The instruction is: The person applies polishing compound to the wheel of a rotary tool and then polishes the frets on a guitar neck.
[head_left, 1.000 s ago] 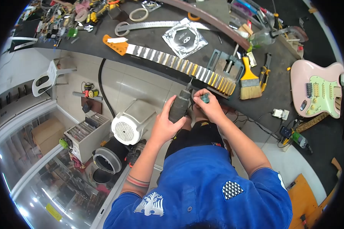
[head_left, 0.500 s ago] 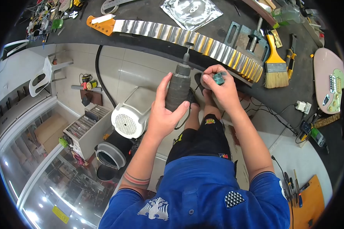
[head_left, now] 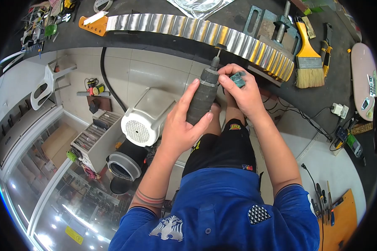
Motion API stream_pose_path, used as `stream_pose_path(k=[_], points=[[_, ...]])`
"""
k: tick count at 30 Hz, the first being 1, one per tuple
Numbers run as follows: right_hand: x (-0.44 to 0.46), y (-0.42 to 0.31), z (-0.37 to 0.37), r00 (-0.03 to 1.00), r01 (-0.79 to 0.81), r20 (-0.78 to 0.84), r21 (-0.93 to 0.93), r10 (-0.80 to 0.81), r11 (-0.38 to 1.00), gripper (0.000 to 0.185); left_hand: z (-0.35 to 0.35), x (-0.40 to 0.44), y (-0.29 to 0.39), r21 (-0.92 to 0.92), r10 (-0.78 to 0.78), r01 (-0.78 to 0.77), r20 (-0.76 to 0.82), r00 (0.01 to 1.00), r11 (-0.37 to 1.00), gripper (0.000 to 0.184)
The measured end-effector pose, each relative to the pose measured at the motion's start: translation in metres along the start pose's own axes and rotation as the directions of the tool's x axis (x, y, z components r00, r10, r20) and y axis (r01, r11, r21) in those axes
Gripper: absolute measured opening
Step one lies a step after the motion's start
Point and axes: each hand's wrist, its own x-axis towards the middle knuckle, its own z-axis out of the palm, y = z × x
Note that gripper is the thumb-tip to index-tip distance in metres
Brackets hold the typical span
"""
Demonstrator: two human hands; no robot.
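Note:
My left hand (head_left: 183,125) is wrapped around the dark body of a rotary tool (head_left: 202,98), which points up toward the bench edge. A thin shaft with a small dark wheel (head_left: 220,47) stands out of its nose, in front of a guitar neck (head_left: 178,28). The neck lies along the bench edge, its fretboard covered in silvery and yellowish strips and its orange headstock at the left. Between thumb and fingers, my right hand (head_left: 248,93) pinches a dark green chunk of polishing compound (head_left: 238,79), close beside the tool's nose. The wheel and the chunk are apart.
A paintbrush (head_left: 309,62), a yellow-and-black cutter (head_left: 326,54) and a metal vise (head_left: 276,29) lie right of the neck. A pink guitar body (head_left: 362,71) is at the far right. Below the bench stand a white stool (head_left: 140,127) and a black bin (head_left: 125,163); cables (head_left: 295,115) hang at right.
The rotary tool has shifted right, its nose now nearer my right hand. My right hand still pinches the green chunk. The whole view has tilted slightly, moving the bench items.

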Motion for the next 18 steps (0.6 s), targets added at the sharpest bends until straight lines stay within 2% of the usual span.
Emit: stream_pose_path(k=[2,5,8,14,18], points=[[-0.0004,0.0000,0.0012,1.000,0.010,-0.006,-0.019,-0.010,1.000,0.032,0.0026,0.0009,-0.0027,0.002,0.011,-0.011,-0.031,0.999,1.000,0.090],[-0.0009,0.0008,0.0018,1.000,0.012,-0.022,-0.025,-0.013,1.000,0.033,-0.0012,0.0016,0.0014,-0.023,-0.059,0.059,0.035,0.998,0.998,0.093],[-0.0007,0.0021,0.0018,0.999,-0.005,-0.042,0.021,0.006,1.000,0.033,0.0013,0.0076,0.0001,0.010,0.026,-0.026,0.014,1.000,1.000,0.092],[-0.0007,0.0005,0.0024,0.999,-0.008,-0.040,-0.003,0.008,1.000,0.033,0.0003,0.0026,0.0040,0.011,-0.035,0.035,0.017,0.999,0.999,0.092],[0.0008,0.0004,0.0016,0.998,-0.011,-0.062,0.028,0.013,1.000,0.033,0.0021,0.0098,0.0031,-0.004,-0.012,0.012,0.019,1.000,1.000,0.093]])
